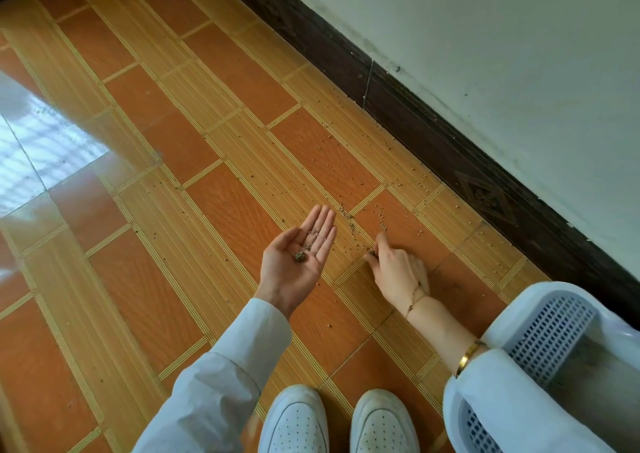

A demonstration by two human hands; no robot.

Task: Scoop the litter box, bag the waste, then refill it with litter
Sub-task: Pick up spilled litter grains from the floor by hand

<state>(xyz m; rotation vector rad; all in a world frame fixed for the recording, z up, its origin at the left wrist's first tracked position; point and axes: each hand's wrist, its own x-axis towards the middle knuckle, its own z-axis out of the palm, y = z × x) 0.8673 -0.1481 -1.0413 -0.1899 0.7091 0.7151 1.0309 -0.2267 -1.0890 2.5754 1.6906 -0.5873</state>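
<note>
Tiled floor [221, 210] strewn with litter grains [349, 222], left hand [298, 258] flat, fingers straight, cupping grains, right hand [394, 269] fingers pinching grains

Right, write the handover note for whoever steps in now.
Left hand: open, palm up, cupping picked-up grains and one clump.
Right hand: fingertips pinching a grain off the floor.
Spilled litter lies scattered toward the baseboard.
Litter box is at lower right; its inside is barely visible.
Done: some grains gathered.
Left: many grains still on the floor. No bag, scoop or fresh litter in view; scooping and refill status cannot be told.
</note>
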